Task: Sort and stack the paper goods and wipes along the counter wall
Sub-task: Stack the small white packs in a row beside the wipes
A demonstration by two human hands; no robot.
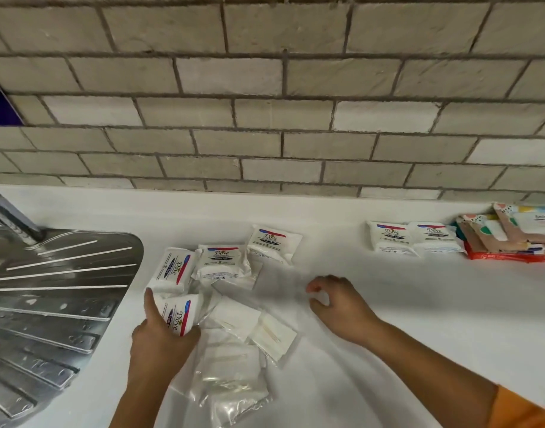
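Clear sleeves: thin, crinkled see-through plastic at 6 o'clock of the view, lying flat and overlapping on the counter; what is inside is too pale to make out.
Napkin packs: two square white folded-paper pads in clear wrap, just past the sleeves, between the two hands, each tilted.
Left hand: at 7 o'clock, fingers and thumb wrapped round a held Dove pack, index finger stretched up its left edge.
Held Dove pack: soft white pillow-shaped wrapper with a red and blue band and dark label, touching the counter.
Right hand: at 4 o'clock, palm down above the counter, fingers loosely curled, thumb and forefinger apart, nothing in them.
Orange sleeve: cloth at 5 o'clock, on the right arm.
Loose Dove packs: three of the same puffy white packs at 12 o'clock from the left hand; two touch each other, the third sits apart to the upper right, tilted.
Sorted Dove pair: two packs side by side and touching, at 2 o'clock, near the wall.
Patterned packs: flat tan wrappers with coloured blotches, stacked untidily on a glossy red pack, at 3 o'clock, touching the pair.
Drainboard: ribbed stainless steel with water drops, at 9 o'clock.
Counter: smooth matte white.
Wall: rough pale brick-shaped tiles with dark grout.
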